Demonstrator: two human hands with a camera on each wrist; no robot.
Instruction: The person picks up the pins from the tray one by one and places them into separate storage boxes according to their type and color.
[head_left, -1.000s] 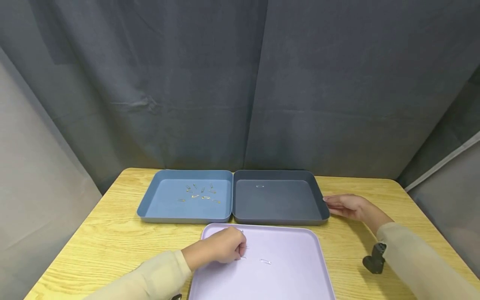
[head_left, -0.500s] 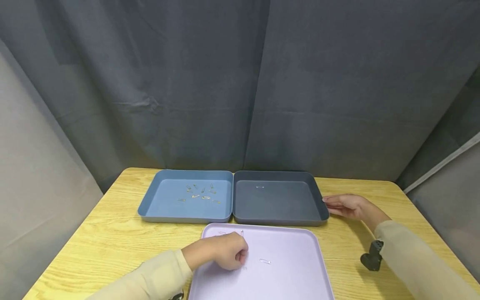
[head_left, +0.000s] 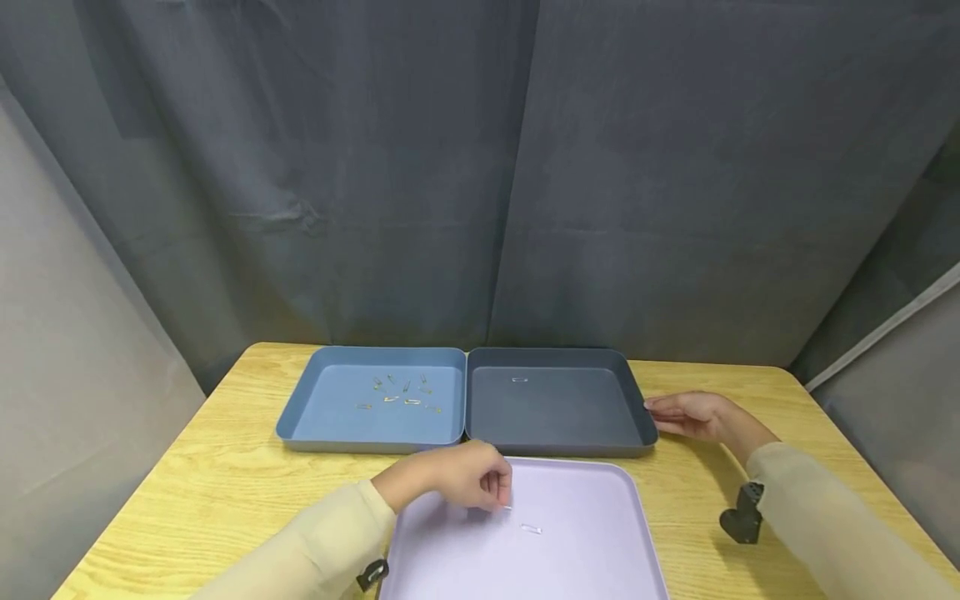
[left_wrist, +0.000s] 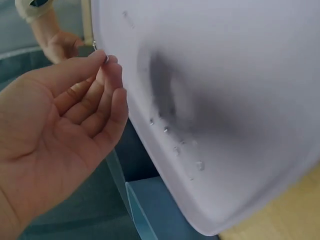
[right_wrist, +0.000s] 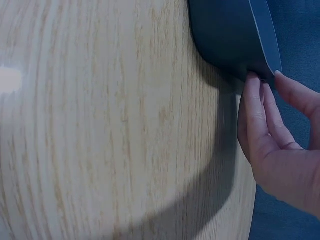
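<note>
Two hands are at work, and only the left hand (head_left: 457, 479) carries anything: its thumb and fingertips (left_wrist: 111, 64) pinch a small silver pin (head_left: 507, 506) above the far-left part of the lavender tray (head_left: 600, 575), the other fingers loosely curled, the palm turned up toward the left wrist camera. The pin is tiny; in the head view it shows as a short glint at the fingertips, and its long axis cannot be told for sure. From that hand, a second silver pin (head_left: 531, 528) lies loose on the lavender tray at about 4 o'clock, just beside the fingertips, its long axis running roughly 9 to 3 o'clock. The dark grey tray (head_left: 558, 442) sits at about 1 o'clock from the left hand, with one silver pin (head_left: 520, 380) near its far rim, lying 9 to 3 as well. The blue tray (head_left: 300, 417), at about 11 o'clock, holds a scatter of gold pins (head_left: 401, 393). The right hand (head_left: 693, 414) rests on the worktop (head_left: 217, 483) at 3 o'clock of the dark grey tray, fingers straight and relaxed, their tips touching that tray's right wall and gripping nothing. The left hand is far nearer to both pins on the lavender tray; the right is well apart from them.
</note>
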